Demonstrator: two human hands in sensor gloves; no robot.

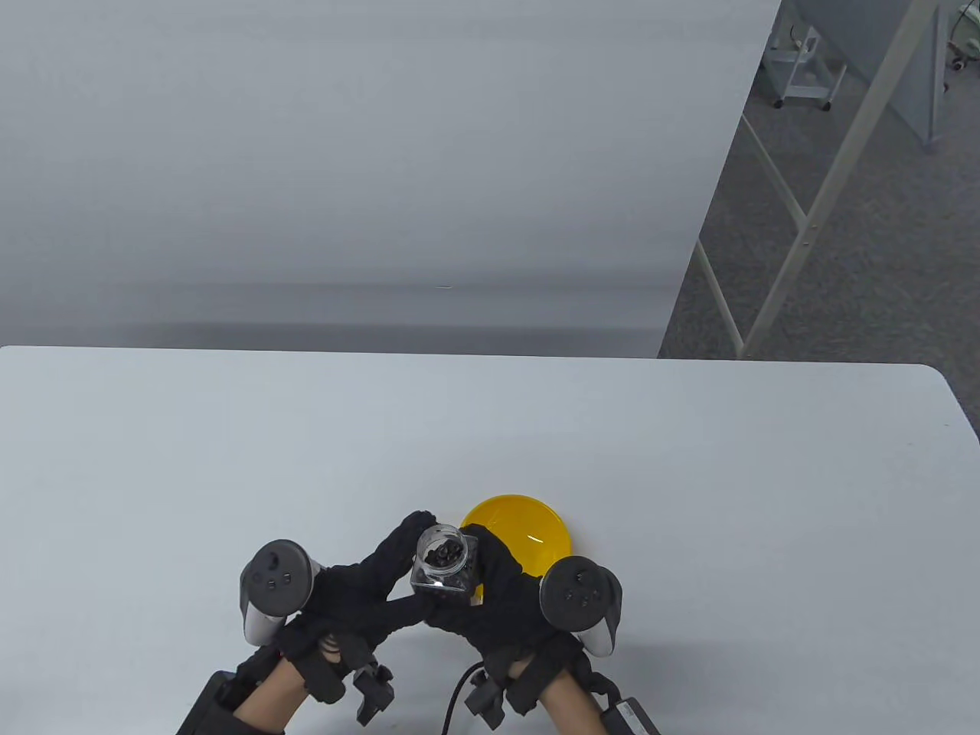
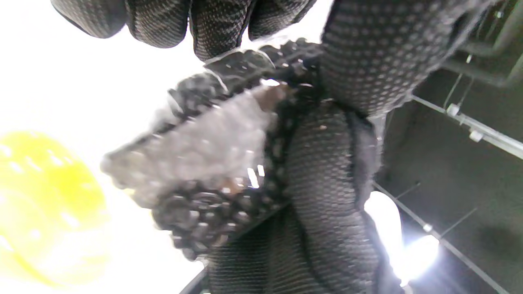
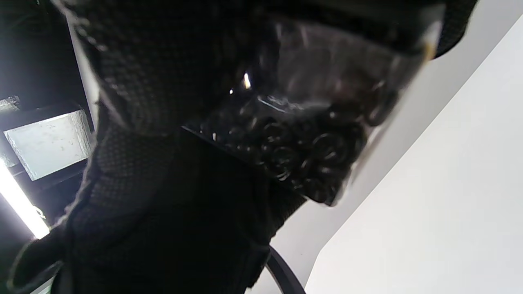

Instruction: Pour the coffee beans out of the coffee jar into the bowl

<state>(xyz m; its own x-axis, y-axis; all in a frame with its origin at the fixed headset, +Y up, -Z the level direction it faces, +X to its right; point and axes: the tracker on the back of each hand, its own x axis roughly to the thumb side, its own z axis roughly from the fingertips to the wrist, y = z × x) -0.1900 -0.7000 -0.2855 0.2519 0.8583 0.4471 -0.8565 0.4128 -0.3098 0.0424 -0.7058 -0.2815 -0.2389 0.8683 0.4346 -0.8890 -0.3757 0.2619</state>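
Note:
A small clear coffee jar (image 1: pixel 445 563) with dark beans inside is held above the white table (image 1: pixel 689 475), its open mouth facing up toward the camera. My left hand (image 1: pixel 387 570) grips it from the left and my right hand (image 1: pixel 490 586) from the right and below. A yellow bowl (image 1: pixel 528 530) sits on the table just behind and right of the jar, partly hidden by my right hand. In the left wrist view the jar (image 2: pixel 204 163) is blurred, with the bowl (image 2: pixel 45 204) at lower left. In the right wrist view the jar (image 3: pixel 310 122) shows beans heaped at its low end.
The table's far edge (image 1: pixel 459 354) runs across the middle of the table view. Beyond it are a grey wall panel and, at right, carpet with a metal frame (image 1: pixel 804 222).

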